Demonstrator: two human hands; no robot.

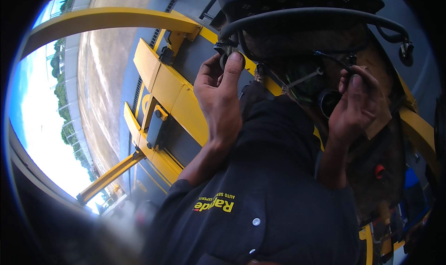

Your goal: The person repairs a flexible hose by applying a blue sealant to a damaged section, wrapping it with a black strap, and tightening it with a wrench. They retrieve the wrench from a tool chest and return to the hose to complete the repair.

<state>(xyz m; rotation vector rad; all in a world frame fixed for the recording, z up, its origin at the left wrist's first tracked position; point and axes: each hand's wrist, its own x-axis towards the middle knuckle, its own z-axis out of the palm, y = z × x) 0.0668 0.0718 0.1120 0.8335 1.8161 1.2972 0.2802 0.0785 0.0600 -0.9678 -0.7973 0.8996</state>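
Observation:
My left hand [219,91] is raised at the centre-left, its thumb and fingers closed on a small dark caster wheel [225,60]. That wheel sits at the left end of a curved black tube frame [297,15] under a dark padded seat. On the right, my right hand [355,100] pinches a thin dark rod [332,59] with a bluish tip, which points to the left; its exact kind is unclear. Between the hands lies a silver wrench [304,79]. Close to my right hand is a round black ring or cup [329,102].
A matching caster [406,53] hangs at the frame's right end. Yellow steel framework [174,95] runs along the left, with a yellow beam [111,21] arching above. At lower right are a small red part [379,171] and a blue object [411,177].

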